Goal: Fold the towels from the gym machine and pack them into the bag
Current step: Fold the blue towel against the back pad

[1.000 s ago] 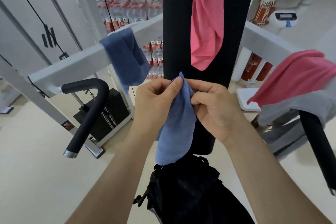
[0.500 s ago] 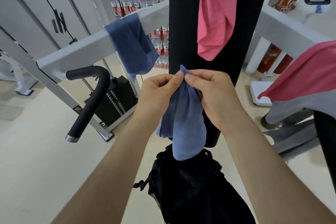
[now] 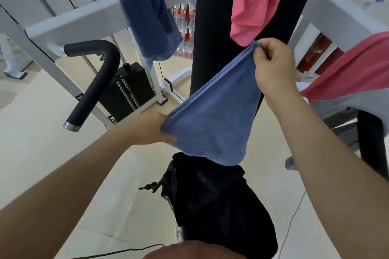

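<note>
A blue towel (image 3: 212, 124) hangs doubled between my hands in front of the black upright pad (image 3: 212, 27). My right hand (image 3: 273, 67) pinches its upper corner, up and to the right. My left hand (image 3: 151, 127) grips the lower left corner. Directly below the towel sits the black bag (image 3: 212, 200) on the floor. A darker blue towel (image 3: 151, 21) is draped over the white machine bar. One pink towel (image 3: 252, 0) hangs on the black pad, and another pink towel (image 3: 349, 75) lies at the right edge.
A white machine frame (image 3: 69, 21) with a black padded handle (image 3: 94, 82) stands at left, next to a weight stack (image 3: 128, 92). Stacked water bottles (image 3: 185, 21) are behind. Pale tiled floor (image 3: 42, 147) spreads at left. A thin cable (image 3: 294, 216) runs across the floor at right.
My hands, pinching together at the towel's top, have moved apart: the left went down and left, the right up and right, stretching the towel's edge between them.
</note>
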Tool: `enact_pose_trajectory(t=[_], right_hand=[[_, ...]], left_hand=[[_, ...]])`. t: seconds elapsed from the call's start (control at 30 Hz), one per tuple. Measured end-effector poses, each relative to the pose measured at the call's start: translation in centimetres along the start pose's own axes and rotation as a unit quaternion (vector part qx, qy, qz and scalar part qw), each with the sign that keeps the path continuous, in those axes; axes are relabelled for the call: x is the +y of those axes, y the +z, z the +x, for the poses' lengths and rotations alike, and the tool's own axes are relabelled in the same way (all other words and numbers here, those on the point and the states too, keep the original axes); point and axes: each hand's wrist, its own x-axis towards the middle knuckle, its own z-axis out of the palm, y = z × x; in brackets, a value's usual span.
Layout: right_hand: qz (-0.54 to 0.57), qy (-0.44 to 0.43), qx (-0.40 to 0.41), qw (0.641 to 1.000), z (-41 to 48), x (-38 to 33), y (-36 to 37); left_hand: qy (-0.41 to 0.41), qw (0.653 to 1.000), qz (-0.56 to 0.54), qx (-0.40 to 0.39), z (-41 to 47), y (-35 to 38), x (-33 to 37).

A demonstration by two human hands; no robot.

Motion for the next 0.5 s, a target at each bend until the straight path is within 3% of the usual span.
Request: enact_pose_trajectory(t=[0.17, 0.23, 0.37, 0.5], right_hand=[[-0.087, 0.027, -0.041, 0.995, 0.5, 3.5, -0.1], [-0.084, 0.053, -0.063, 0.993, 0.2, 4.4, 0.3], [0.050, 0.157, -0.087, 0.982, -0.4, 4.8, 1.0], [0.014, 0.139, -0.102, 0.985, 0.0, 5.8, 0.9]], left_hand=[[-0.035, 0.961, 0.105, 0.253, -1.3, -1.6, -2.2], [-0.022, 0.952, 0.110, 0.284, -1.4, -1.6, -2.8], [0.062, 0.933, 0.141, 0.324, -1.4, -1.0, -4.5], [0.154, 0.920, 0.159, 0.323, -1.4, -0.5, -5.9]])
